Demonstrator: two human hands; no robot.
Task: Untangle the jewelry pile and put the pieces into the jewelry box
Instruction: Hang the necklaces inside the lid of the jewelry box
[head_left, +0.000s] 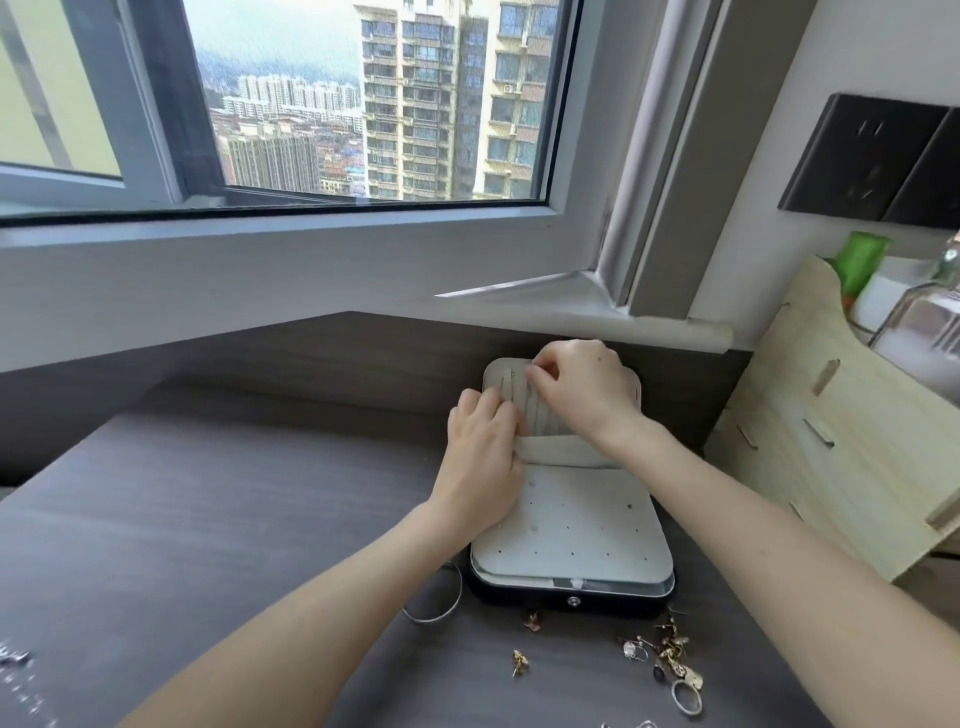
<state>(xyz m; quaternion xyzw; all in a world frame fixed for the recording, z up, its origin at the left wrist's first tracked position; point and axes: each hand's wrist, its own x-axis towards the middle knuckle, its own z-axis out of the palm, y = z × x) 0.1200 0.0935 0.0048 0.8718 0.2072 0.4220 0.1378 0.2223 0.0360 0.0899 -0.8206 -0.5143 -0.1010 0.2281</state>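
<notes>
At the back edge of the dark wooden desk stands one open black jewelry box with white lining. The left hand holds its lid pocket. The right hand pinches something I cannot tell. One small jewelry pile lies in front, with bare room to the left.

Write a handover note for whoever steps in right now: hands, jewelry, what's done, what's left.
Hands: the left hand has its fingers at the lid's pocket edge, grip unclear; the right hand pinches the top of a chain.
Things: the box is open, its lid leaning on the wall.
Done: thin chains hang in the lid.
Left: bangle, earrings, tangled pile and ring, all on the table in front of the box.
</notes>
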